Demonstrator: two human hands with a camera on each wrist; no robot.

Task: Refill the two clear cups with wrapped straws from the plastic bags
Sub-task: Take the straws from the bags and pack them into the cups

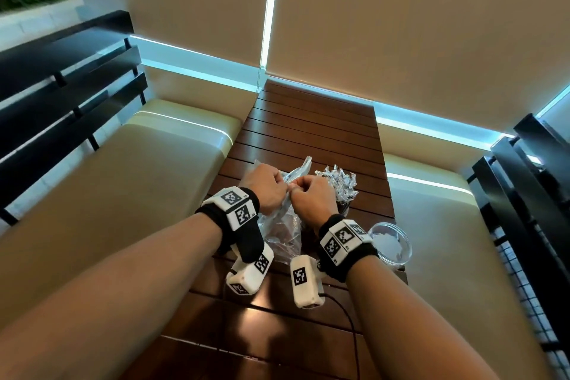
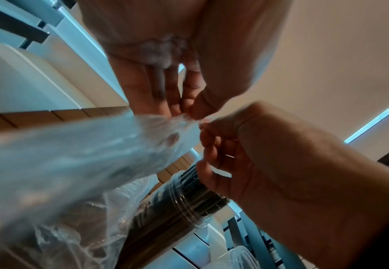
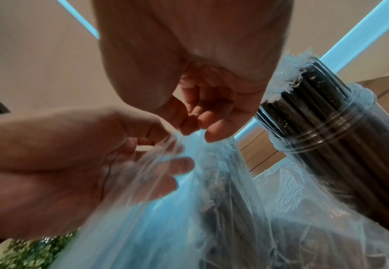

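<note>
Both hands meet over a clear plastic bag (image 1: 279, 233) of dark wrapped straws on the slatted wooden table (image 1: 311, 129). My left hand (image 1: 273, 186) pinches the bag's bunched top from the left, and my right hand (image 1: 303, 191) pinches it from the right. In the left wrist view the left hand (image 2: 186, 109) and right hand (image 2: 209, 131) hold the film (image 2: 73, 154) knuckle to knuckle. The right wrist view shows the right hand (image 3: 195, 127) and left hand (image 3: 156, 143) on the same crumpled mouth (image 3: 188, 200). A clear cup (image 1: 339, 186) packed with wrapped straws (image 3: 327, 136) stands just behind my right hand. A second clear cup (image 1: 391, 243) stands right of my right wrist.
Cream bench seats (image 1: 154, 169) flank the narrow table on both sides, with black slatted backrests (image 1: 61, 95) beyond them. Beige blinds (image 1: 401, 24) close off the far end. A black cable (image 1: 348, 318) trails over the near part of the table.
</note>
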